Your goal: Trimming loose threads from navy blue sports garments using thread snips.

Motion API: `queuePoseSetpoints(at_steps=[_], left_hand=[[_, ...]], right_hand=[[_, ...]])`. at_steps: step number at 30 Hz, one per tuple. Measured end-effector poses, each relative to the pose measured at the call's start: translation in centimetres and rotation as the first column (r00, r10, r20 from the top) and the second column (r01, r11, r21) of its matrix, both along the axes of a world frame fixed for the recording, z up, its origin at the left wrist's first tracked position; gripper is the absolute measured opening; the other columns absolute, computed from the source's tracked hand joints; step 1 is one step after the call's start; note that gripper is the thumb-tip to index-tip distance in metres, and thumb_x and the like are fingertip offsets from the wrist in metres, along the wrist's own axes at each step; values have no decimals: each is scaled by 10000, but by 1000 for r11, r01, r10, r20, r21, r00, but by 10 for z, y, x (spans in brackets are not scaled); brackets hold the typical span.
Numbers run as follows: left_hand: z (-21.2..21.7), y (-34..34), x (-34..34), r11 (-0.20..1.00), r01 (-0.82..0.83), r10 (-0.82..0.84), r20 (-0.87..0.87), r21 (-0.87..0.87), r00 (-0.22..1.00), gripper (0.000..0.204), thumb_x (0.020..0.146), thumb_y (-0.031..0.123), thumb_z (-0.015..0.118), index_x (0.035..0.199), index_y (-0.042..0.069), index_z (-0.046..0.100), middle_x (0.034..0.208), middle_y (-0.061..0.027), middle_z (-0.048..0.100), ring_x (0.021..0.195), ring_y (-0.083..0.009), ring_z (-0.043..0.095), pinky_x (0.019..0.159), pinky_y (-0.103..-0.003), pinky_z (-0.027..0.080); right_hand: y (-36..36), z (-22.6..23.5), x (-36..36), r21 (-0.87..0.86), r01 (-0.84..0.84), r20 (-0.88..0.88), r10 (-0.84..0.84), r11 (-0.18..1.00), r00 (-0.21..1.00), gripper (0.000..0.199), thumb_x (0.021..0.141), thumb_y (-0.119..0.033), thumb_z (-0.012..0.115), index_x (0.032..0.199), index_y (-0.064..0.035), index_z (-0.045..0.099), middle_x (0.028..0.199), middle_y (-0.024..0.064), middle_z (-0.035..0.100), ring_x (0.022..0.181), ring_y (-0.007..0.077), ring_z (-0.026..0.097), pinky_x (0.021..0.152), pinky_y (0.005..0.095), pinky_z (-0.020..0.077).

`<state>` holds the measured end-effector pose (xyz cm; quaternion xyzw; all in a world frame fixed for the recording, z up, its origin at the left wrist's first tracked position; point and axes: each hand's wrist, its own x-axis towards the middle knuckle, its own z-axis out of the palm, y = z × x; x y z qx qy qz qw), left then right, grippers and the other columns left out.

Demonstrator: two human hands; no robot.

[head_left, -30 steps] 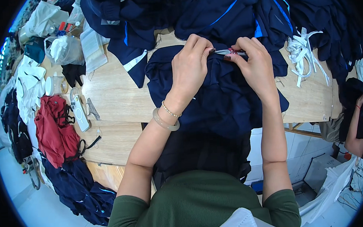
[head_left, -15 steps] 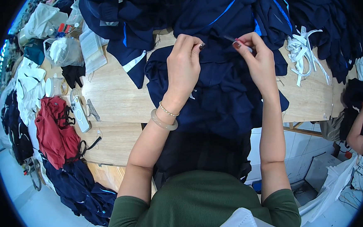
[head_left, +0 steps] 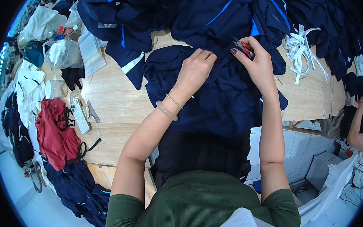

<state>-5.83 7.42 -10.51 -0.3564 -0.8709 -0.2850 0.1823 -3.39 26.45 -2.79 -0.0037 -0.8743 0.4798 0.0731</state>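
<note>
A navy garment point(head_left: 213, 95) lies rumpled over the table's near edge and hangs toward my lap. My left hand point(head_left: 197, 66) is closed on its upper part, knuckles up; the fingertips are hidden behind the hand, with cloth right beneath them. To the right, my right hand point(head_left: 253, 57) grips small thread snips point(head_left: 244, 47) with red on the handle, their dark, thin blades pointing up and left over the cloth. A gap of cloth shows between the two hands.
More navy garments point(head_left: 221, 11) with blue stripes are heaped along the far side. White drawstrings point(head_left: 302, 54) lie at right. On the left are a red garment point(head_left: 56, 135), a phone point(head_left: 80, 115) and plastic bags point(head_left: 63, 54). Another person's arm point(head_left: 358, 121) shows at far right.
My left hand has moved right, toward the snips, and turned knuckles up. In my right hand the snips have shifted, so their red handle shows more. The co-worker's arm moved slightly.
</note>
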Motion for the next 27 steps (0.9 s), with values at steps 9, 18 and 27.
queuePoseSetpoints(at_steps=[9, 18, 27], left_hand=[[4, -12, -7, 930, -118, 13, 290, 349, 957, 24, 916, -26, 575, 935, -19, 562, 850, -166, 680, 707, -309, 694, 596, -357, 549], [21, -1, 9, 994, 34, -59, 243, 106, 968, 189, 831, -55, 599, 1012, 0, 605, 1091, -92, 606, 1016, -307, 596, 908, -367, 510], [22, -4, 7, 994, 52, -76, 285, 91, 956, 225, 814, -45, 617, 1026, 26, 640, 1123, -91, 596, 1006, -304, 602, 879, -376, 520]], right_hand=[[5, -7, -4, -138, -24, 11, 26, 990, 1000, 289, 908, -257, 709, 1029, -23, 590, 778, 5, 541, 708, 87, 472, 637, 241, 381], [8, -6, -2, -114, -16, 20, 19, 993, 1000, 265, 906, -239, 707, 1019, -24, 604, 787, 1, 561, 708, 85, 470, 636, 236, 379], [9, -6, -3, -112, -13, 40, 18, 994, 999, 270, 893, -244, 716, 1012, -26, 610, 796, 8, 573, 727, 91, 487, 657, 239, 398]])
